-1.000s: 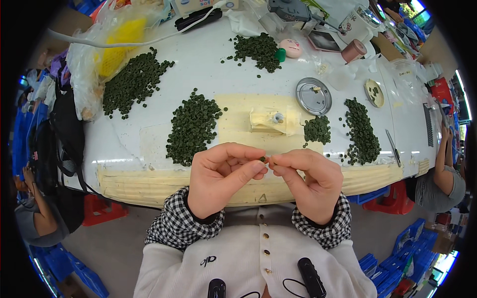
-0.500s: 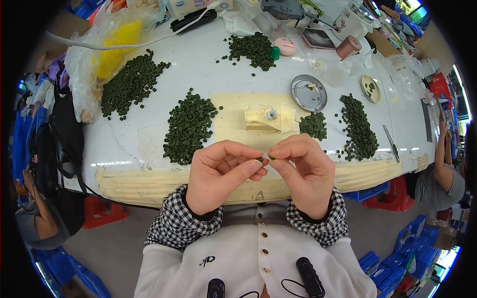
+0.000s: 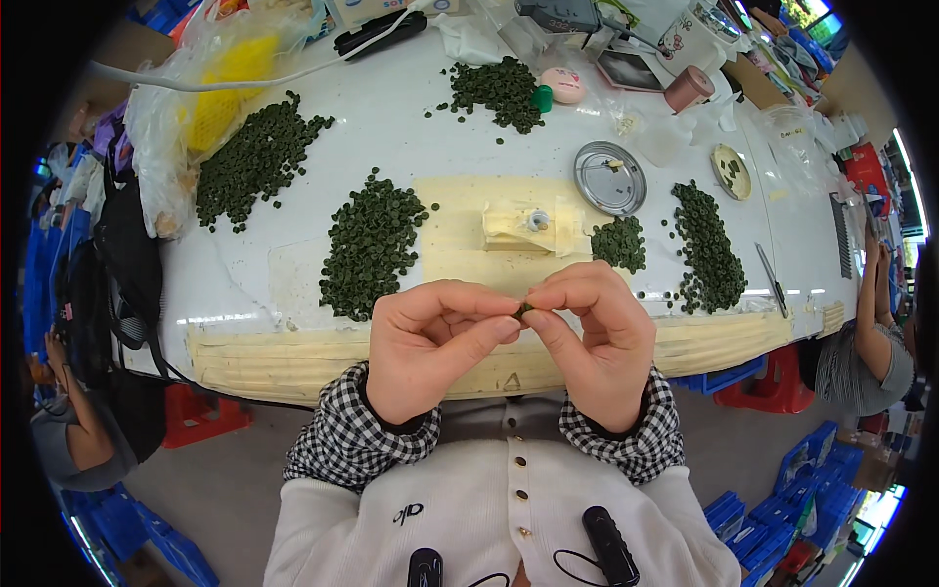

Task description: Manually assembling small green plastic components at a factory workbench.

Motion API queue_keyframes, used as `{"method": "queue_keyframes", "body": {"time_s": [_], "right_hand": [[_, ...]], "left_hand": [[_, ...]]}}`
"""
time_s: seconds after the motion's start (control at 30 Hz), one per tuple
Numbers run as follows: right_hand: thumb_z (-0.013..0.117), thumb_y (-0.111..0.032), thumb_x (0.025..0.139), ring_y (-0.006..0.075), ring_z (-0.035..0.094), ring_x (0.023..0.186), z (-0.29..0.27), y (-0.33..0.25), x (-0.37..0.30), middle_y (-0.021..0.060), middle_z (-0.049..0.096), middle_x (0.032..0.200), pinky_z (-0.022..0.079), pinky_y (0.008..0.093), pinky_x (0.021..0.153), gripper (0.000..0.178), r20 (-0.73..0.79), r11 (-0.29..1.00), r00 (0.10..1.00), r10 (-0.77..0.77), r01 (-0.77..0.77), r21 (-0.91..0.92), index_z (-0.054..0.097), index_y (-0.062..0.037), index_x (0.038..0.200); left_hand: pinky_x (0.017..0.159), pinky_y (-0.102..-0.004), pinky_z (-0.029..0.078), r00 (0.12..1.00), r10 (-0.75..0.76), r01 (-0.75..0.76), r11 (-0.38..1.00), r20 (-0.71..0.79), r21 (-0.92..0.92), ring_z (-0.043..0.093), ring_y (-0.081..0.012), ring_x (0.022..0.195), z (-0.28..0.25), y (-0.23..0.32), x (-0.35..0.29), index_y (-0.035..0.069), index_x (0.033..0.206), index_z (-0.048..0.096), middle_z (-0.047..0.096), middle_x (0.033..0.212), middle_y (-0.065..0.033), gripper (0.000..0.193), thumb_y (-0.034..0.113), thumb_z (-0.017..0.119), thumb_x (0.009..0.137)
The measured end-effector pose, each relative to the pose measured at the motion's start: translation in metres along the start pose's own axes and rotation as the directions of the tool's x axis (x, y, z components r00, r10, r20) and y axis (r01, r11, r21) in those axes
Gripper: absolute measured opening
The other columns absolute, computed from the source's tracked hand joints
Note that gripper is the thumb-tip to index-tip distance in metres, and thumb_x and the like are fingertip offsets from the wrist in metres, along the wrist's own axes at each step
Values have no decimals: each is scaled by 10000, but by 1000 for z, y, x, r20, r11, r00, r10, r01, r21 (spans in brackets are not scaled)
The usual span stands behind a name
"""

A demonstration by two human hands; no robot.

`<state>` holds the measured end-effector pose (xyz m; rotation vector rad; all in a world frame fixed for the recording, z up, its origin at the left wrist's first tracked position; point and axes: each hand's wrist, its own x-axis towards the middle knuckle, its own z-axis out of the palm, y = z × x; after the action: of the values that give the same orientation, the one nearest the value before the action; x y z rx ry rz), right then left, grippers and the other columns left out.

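My left hand [image 3: 430, 342] and my right hand [image 3: 597, 338] meet fingertip to fingertip above the table's taped front edge. Between the pinched thumbs and forefingers sits a small dark green piece [image 3: 523, 310], mostly covered by the fingers. Both hands grip at it, and whether it is one piece or two pressed together I cannot tell. Beyond them stands a block wrapped in cream tape [image 3: 514, 230] with a small round metal fitting on top. Left of it lies a heap of dark green round pieces [image 3: 372, 245]; a smaller heap [image 3: 618, 245] lies to its right.
More green heaps lie at the far left [image 3: 256, 161], far middle [image 3: 497, 93] and right [image 3: 706, 249]. A round metal lid [image 3: 609, 178], a small dish [image 3: 730, 172] and a slim pointed tool [image 3: 771, 279] are on the right. Plastic bags [image 3: 161, 147] line the left edge.
My fingertips have come together: the green bits that showed at each hand's fingers, slightly apart, now meet between them. The heaps stay as they were.
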<state>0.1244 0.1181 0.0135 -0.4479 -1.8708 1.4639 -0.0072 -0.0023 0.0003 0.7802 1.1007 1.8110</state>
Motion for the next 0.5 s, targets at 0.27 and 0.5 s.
{"method": "queue_keyframes", "body": {"time_s": [0.27,0.5], "right_hand": [[712,54,779,183,635,813,2,1,-1,96,660,913,509,276,728,149,-3,999,999,-34,34,-20,690,1,916],[703,66,792,169,634,833,3,3,-3,101,657,927,513,264,742,165,6,1000,1000,-21,21,24,695,10,947]], "left_hand": [[803,-284,582,994,-27,24,999,-102,-32,696,-178,895,2,0,0,-43,1104,585,702,1011,-173,297,-107,674,828],[858,-278,566,994,46,-43,998,-95,41,686,-173,954,1,-1,-1,-54,1113,588,699,1033,-172,306,-112,678,827]]}}
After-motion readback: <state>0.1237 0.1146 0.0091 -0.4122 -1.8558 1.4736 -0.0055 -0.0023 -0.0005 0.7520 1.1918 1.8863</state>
